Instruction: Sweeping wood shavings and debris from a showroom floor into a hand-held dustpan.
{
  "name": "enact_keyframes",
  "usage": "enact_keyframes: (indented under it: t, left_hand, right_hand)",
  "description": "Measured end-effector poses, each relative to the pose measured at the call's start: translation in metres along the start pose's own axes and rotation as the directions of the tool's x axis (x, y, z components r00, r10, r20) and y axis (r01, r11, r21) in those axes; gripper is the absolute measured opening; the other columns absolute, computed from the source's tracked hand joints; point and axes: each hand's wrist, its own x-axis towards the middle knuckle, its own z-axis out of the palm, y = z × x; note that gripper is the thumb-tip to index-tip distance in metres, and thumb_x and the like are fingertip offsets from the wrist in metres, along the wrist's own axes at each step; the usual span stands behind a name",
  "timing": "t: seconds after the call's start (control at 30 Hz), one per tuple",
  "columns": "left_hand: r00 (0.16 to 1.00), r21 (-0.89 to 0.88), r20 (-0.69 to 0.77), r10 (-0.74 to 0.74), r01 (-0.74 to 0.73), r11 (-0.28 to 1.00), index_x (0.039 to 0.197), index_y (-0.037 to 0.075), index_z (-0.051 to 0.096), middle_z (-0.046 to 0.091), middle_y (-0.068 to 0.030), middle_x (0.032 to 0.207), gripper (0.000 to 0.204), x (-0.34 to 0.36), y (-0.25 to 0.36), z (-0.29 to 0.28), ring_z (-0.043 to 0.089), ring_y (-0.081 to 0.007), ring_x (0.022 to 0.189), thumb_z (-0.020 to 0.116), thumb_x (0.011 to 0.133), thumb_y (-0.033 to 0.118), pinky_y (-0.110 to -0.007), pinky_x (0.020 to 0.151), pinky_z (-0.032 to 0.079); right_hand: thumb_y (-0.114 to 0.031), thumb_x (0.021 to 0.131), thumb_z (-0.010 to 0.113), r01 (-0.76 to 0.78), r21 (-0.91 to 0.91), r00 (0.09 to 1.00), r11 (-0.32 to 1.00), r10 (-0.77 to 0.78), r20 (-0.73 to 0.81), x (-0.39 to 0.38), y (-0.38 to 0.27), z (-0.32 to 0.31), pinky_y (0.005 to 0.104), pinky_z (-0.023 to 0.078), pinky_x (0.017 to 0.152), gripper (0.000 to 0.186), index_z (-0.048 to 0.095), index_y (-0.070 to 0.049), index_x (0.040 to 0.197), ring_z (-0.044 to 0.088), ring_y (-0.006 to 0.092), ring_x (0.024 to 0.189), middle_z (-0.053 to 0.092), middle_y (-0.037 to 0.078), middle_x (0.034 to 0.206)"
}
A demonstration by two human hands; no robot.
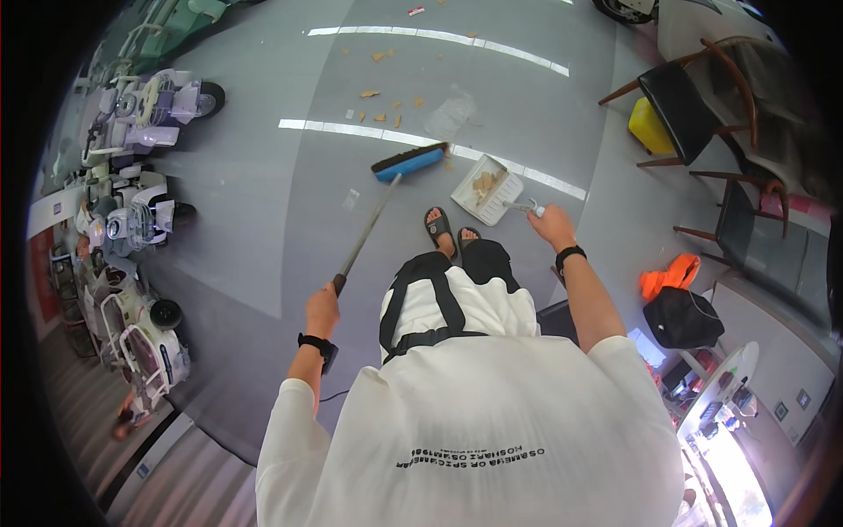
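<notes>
My left hand (323, 314) is closed around the dark grip of a broom (373, 221). The broom's blue head with dark bristles (410, 162) rests on the floor ahead of my feet. In my right hand (553, 227) is the handle of a white dustpan (488, 211), which lies to the right of the broom head, apart from it. Several tan scraps (486, 183) sit inside the pan. More tan scraps (370, 93) are scattered on the floor beyond the broom, next to a crumpled clear plastic sheet (451, 116).
Parked scooters (149, 110) line the left side. On the right stand wooden chairs with black seats (676, 110), a yellow object (650, 128) under one. Nearer are a black bag (683, 318), an orange cloth-like item (672, 276) and a lit round-topped table (724, 386).
</notes>
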Motion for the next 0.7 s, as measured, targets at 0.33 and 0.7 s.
enact_keyframes:
  t: [0.33, 0.7]
  left_hand:
    - [0.998, 0.024, -0.028, 0.050, -0.049, 0.998, 0.102, 0.005, 0.050, 0.064, -0.0165, 0.093, 0.029, -0.078, 0.036, -0.025, 0.064, -0.0369, 0.083, 0.061, 0.076, -0.001, -0.045, 0.070, 0.052]
    - [0.970, -0.086, -0.185, -0.155, 0.141, 0.986, 0.102, 0.006, 0.056, 0.064, -0.0147, 0.090, 0.026, -0.119, 0.004, -0.036, 0.062, -0.0382, 0.084, 0.060, 0.076, 0.002, -0.048, 0.068, 0.049]
  right_hand:
    - [-0.046, 0.083, 0.061, -0.016, -0.047, 0.999, 0.999, 0.018, 0.041, -0.017, -0.011, -0.001, 0.0461, 0.052, 0.076, 0.046, 0.068, -0.002, 0.094, 0.064, 0.0387, 0.091, 0.068, 0.020, 0.095]
    - [-0.047, 0.081, 0.060, -0.008, 0.007, 1.000, 1.000, 0.008, 0.004, -0.028, -0.017, 0.011, 0.0458, 0.053, 0.075, 0.048, 0.069, -0.001, 0.090, 0.065, 0.0384, 0.089, 0.068, 0.021, 0.091]
